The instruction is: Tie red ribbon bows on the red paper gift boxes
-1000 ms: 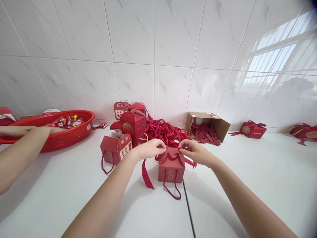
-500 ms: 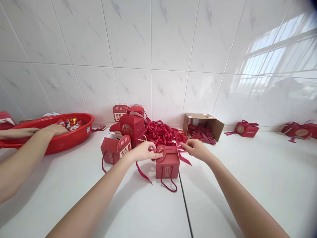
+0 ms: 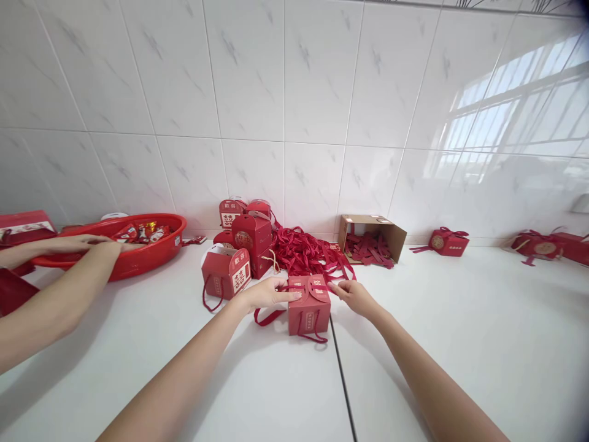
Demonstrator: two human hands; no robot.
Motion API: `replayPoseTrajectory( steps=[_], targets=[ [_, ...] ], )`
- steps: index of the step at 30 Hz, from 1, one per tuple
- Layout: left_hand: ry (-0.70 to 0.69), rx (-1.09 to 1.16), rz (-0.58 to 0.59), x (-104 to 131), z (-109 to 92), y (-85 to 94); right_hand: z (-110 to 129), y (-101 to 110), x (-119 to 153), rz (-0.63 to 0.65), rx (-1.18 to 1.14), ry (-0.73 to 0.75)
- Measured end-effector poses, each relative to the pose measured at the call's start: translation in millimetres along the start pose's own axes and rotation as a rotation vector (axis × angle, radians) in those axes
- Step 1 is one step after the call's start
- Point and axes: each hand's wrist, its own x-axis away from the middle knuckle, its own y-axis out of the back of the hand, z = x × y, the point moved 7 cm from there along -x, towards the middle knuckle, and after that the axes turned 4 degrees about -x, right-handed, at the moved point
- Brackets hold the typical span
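Note:
A small red gift box (image 3: 309, 322) with a cord handle stands upright on the white table, its rounded top flaps folded over. My left hand (image 3: 267, 293) grips its upper left edge, thumb lying on the top flap. A red ribbon (image 3: 270, 317) trails from beneath that hand onto the table. At the box's upper right edge, my right hand (image 3: 354, 296) has its fingertips pinched on the ribbon running across the top; the fingertips partly hide it. Another red box with a cord handle (image 3: 217, 274) sits beyond my left hand.
Behind lies a heap of red ribbons (image 3: 306, 248), beside a cardboard box (image 3: 396, 240) holding flat red strips. Stacked red boxes (image 3: 253, 236) stand at the wall. A ribbon-tied box (image 3: 453, 244) is at right. Another person's hands (image 3: 99, 242) reach into a red basin (image 3: 151, 261) with wrapped sweets.
The box's top flaps, partly raised before, now lie folded flat. My right hand has come in against the box's right edge, and my left thumb rests on the top. The view has shifted slightly.

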Motion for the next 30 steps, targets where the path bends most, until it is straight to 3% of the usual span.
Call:
replayPoseTrajectory(
  steps=[3,6,10,14,17,21,26,30],
  targets=[
    [0.036,-0.013,0.067,14,0,-1.2,-3,13,9,0.026,-0.008,-0.017],
    [0.042,-0.028,0.045,22,3,-1.3,-7,9,15,0.052,-0.027,-0.02],
    [0.009,-0.056,-0.155,28,14,7.1,-5,0,16,-0.01,-0.071,-0.017],
    [-0.02,-0.06,-0.374,43,23,27.5,6,18,21,-0.128,-0.151,-0.039],
    [-0.003,-0.029,-0.291,51,28,26.1,16,20,28,-0.003,-0.233,-0.066],
    [0.052,0.048,-0.18,50,37,10.5,19,-3,35,0.187,-0.339,-0.137],
    [0.052,0.258,-0.333,41,46,9.2,5,-14,28,0.047,-0.551,-0.221],
    [-0.004,0.512,-0.52,41,40,26.0,10,-4,20,-0.069,-0.786,-0.17]
  ],
)
